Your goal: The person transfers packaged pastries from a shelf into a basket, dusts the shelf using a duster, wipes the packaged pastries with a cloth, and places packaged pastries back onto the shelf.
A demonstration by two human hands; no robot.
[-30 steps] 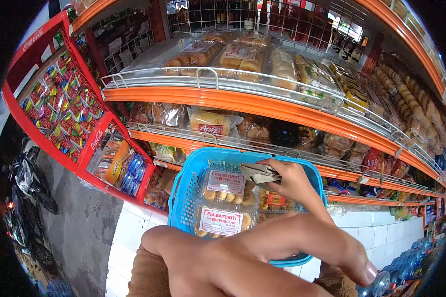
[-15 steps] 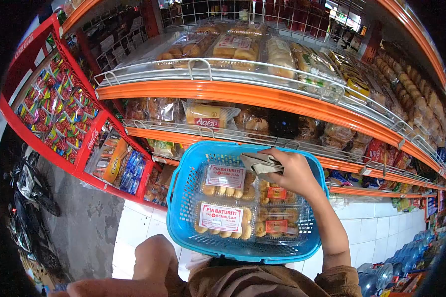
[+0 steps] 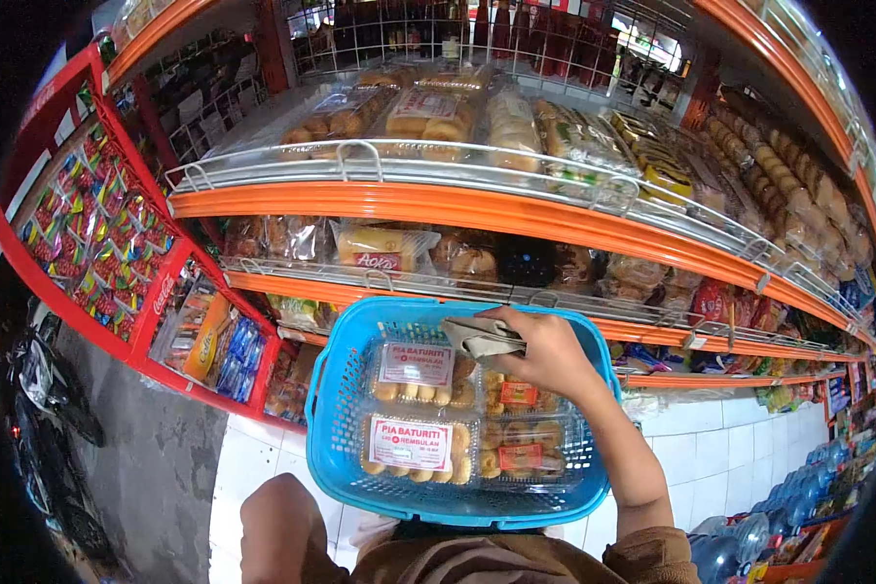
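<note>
My right hand (image 3: 550,355) is closed on a folded grey-beige piece (image 3: 485,337), thin and layered; whether it is cloth or paper I cannot tell. It hovers over the far right part of a blue plastic basket (image 3: 448,514). Inside the basket lie clear packs of round pastries: two with white labels reading Pia Baturiti, one farther (image 3: 416,368) and one nearer (image 3: 409,446), and two with red-orange labels, farther (image 3: 518,394) and nearer (image 3: 522,459). At the lower left, a bent part of my left arm (image 3: 282,526) shows, with the left hand out of view.
Orange-edged shelves (image 3: 438,202) with packaged breads and cakes stand right beyond the basket. A red Coca-Cola rack (image 3: 161,302) with snack packets is on the left, with motorbikes (image 3: 49,380) past it. Blue water bottles (image 3: 788,506) line the lower right, on white tile floor (image 3: 701,448).
The basket and my right hand with the folded piece have shifted slightly left and down in view. My left forearm has swung out of the lower left.
</note>
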